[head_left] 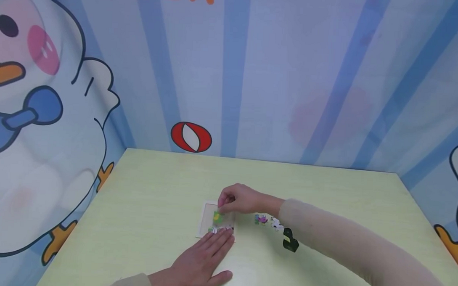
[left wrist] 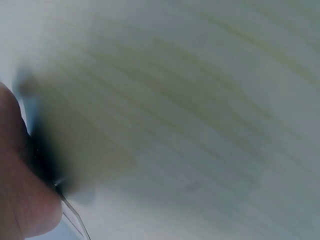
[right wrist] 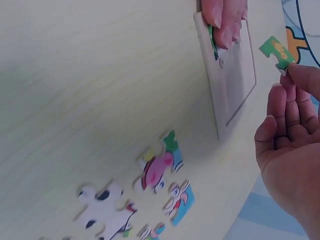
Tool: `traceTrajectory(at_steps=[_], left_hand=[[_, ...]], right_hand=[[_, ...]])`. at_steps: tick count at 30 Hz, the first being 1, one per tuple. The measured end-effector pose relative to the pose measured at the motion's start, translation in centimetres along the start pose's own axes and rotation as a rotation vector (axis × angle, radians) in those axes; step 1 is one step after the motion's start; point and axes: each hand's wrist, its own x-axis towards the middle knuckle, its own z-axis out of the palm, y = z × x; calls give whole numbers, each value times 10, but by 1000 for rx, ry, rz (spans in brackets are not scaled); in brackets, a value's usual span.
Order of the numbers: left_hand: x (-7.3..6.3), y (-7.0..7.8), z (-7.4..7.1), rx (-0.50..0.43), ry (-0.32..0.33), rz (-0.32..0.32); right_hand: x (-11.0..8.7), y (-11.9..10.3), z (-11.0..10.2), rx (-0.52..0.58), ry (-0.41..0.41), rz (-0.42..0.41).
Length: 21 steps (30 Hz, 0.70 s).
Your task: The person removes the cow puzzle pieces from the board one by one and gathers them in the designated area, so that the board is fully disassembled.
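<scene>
My right hand (head_left: 242, 200) pinches a small green jigsaw piece (right wrist: 276, 51) with a yellow patch between thumb and forefinger. In the head view the piece overlaps the puzzle tray (head_left: 207, 211), a thin white-rimmed board. My left hand (head_left: 204, 258) lies palm down with straight fingers resting on the tray's near edge. Under and beside those fingers (right wrist: 227, 22) in the right wrist view, a strip of green and black-marked puzzle shows, mostly hidden. The left wrist view has only blurred skin (left wrist: 30, 200) and a bit of tray rim (left wrist: 75, 220).
Several loose jigsaw pieces lie right of the tray: a pink-figured one (right wrist: 159, 167), a white one with black spots (right wrist: 102, 207) and a blue-edged one (right wrist: 180, 202). A small black object (head_left: 290, 241) shows below the right sleeve. A printed curtain (head_left: 269, 77) backs the pale table (head_left: 155, 191).
</scene>
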Motion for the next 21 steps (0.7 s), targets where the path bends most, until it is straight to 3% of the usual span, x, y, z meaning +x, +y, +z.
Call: traceTrajectory(at_steps=[21], left_hand=[[0, 1, -1, -20, -11, -11]], right_hand=[[-56, 28, -28, -3, 33, 68]])
